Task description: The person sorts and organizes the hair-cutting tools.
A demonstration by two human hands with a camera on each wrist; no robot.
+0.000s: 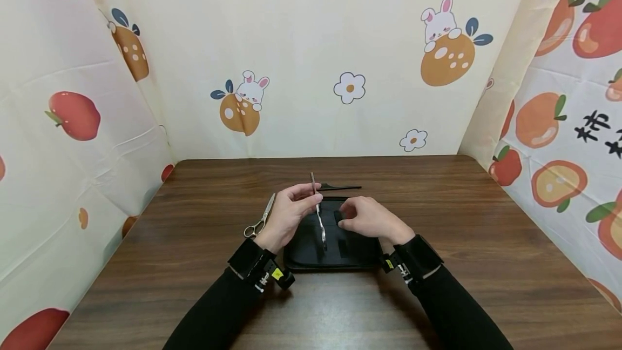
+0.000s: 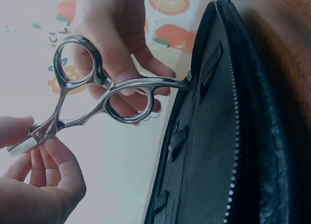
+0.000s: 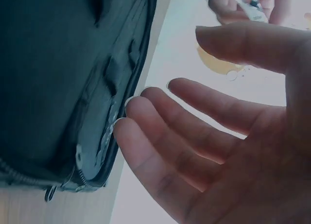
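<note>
Left hand (image 1: 286,212) pinches steel scissors (image 1: 319,215) near pivot, blades pointing up and away, finger rings low over open black case (image 1: 311,255). In left wrist view, ring tang sits at case strap; touching or not, cannot tell. Right hand (image 1: 369,217) rests on case, fingers loosely spread, tips at inner loops, holding nothing. Case lies flat on wooden surface (image 1: 486,263), between both wrists. Second scissors (image 1: 261,220) on surface just left of left hand. Black comb (image 1: 340,187) behind case.
</note>
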